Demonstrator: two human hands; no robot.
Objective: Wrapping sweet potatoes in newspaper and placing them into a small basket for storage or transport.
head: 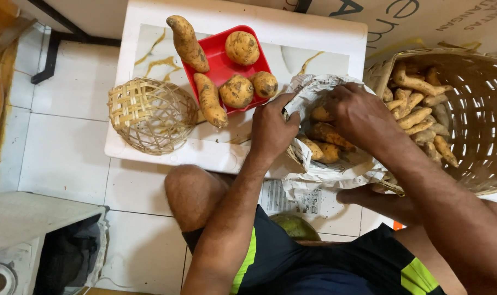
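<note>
**A:** ok quick count: five sweet potatoes on the red tray [218,64], which sits far on the white table [150,153]. Three roundish ones lie inside it and two long ones [187,42] hang over its left edge. Left of the tray there's one small woven bamboo basket [150,113], nothing in it that I can see.

**B:** and the big wicker basket [478,125] on the right? That one's got a heap of thin sweet potatoes, too piled up to count.

**A:** yep. Between the two is a newspaper-lined basket [325,164] with four or so sweet potatoes [328,136] showing, the rest hidden under the hands.

**B:** hands?

**A:** left hand [271,128] pinches the near-left edge of the newspaper, fingers closed on the paper. Right hand [360,114] reaches down into the lined basket, fingers curled over the potatoes. Can't tell if it's actually clamped on one or just resting there.
</note>
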